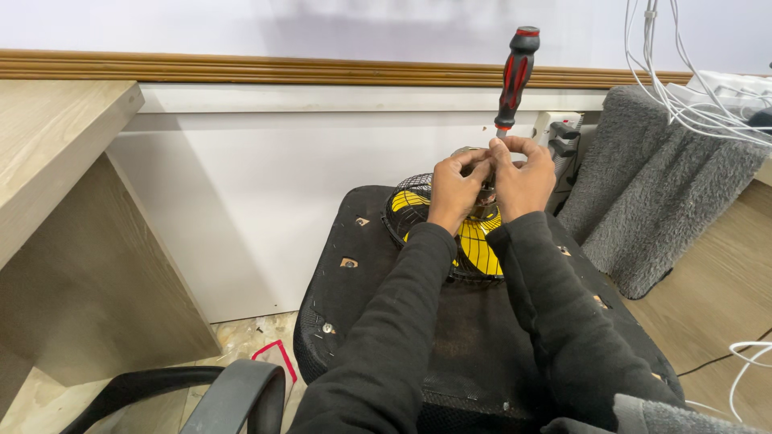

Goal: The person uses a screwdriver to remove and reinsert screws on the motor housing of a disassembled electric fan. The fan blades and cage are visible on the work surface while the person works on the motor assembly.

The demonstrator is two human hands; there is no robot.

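Right hand [524, 178] gripping the screwdriver [515, 76] upright; left hand [455, 186] pinching the fan [450, 233] hub beside it — fan lying on the black seat [378, 281]. Mid-screw work, seemingly — next calls for steady downward pressure.

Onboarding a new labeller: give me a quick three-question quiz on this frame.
1. True or false: the screwdriver stands upright, handle up, above the hands.
2. What colour are the fan blades inside the black wire grille?
A) blue B) yellow C) white
3. What does the fan rest on?

Key
1. True; the right hand holds it by the shaft, the left hand pressed close beside.
2. B.
3. The worn black seat cushion, upside down, with screws showing.
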